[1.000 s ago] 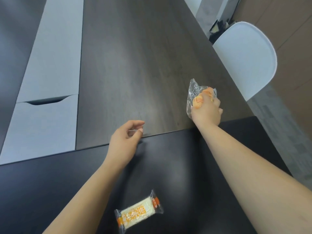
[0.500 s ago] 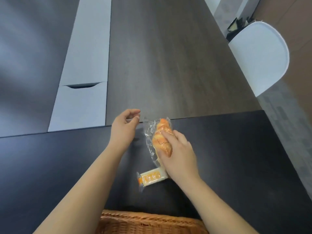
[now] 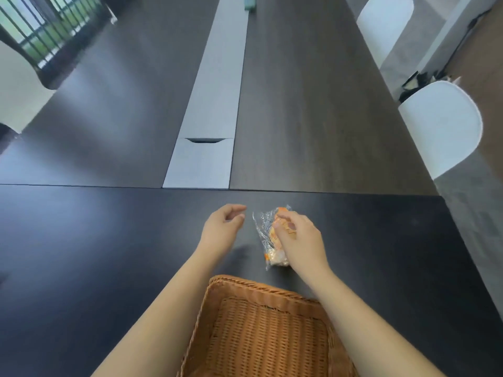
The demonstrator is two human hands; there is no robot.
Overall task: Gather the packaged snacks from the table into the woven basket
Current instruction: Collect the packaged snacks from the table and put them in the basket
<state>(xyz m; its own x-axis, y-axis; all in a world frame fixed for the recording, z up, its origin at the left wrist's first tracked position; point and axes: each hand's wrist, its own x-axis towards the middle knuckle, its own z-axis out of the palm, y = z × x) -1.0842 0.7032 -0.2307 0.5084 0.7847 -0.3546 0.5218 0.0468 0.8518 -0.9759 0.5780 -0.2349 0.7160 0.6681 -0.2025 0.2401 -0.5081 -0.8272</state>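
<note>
My right hand [image 3: 300, 242] pinches an orange bread snack in a clear crinkled wrapper [image 3: 264, 227], low over the black table [image 3: 109, 240]. A second packet, white with orange ends [image 3: 275, 260], lies on the table just under that hand and is partly hidden by it. My left hand [image 3: 223, 227] hovers to the left of the snack with its fingers loosely curled and nothing in it. The woven basket [image 3: 245, 284] stands at the near edge between my forearms, and the part of its inside that shows holds nothing.
A white cable-tray strip [image 3: 211, 104] runs down the middle of the long wooden table beyond. Two white chairs [image 3: 441, 126] [image 3: 383, 20] stand along the right side and another [image 3: 16, 85] at the far left. The black table's right edge runs close by.
My right hand has carried the wrapped bread from the far right of the wooden table back over the black one, beside the white packet. The basket has come into view. My left hand barely moved.
</note>
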